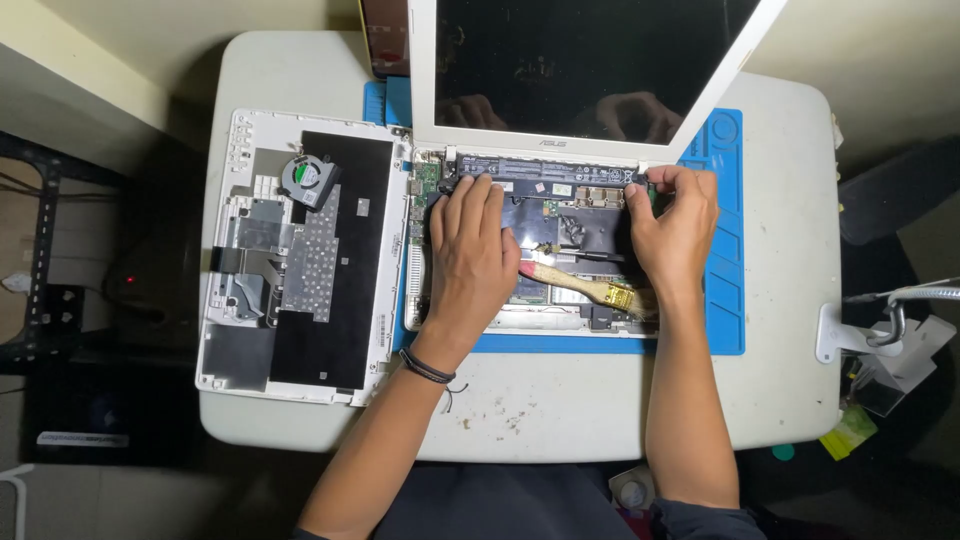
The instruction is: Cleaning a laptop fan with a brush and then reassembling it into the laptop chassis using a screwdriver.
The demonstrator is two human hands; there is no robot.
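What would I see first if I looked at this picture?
First you'd see two hands on an opened white laptop in the middle of the table: the left hand and right hand each hold an end of a long black battery bar near the hinge. A brush lies between them, and the removed cover with its small fan sits at left.

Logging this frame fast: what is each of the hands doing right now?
Left hand: fingers pressed on the left end of the long black battery, grip unclear.
Right hand: fingertips pinched at the battery's right end.
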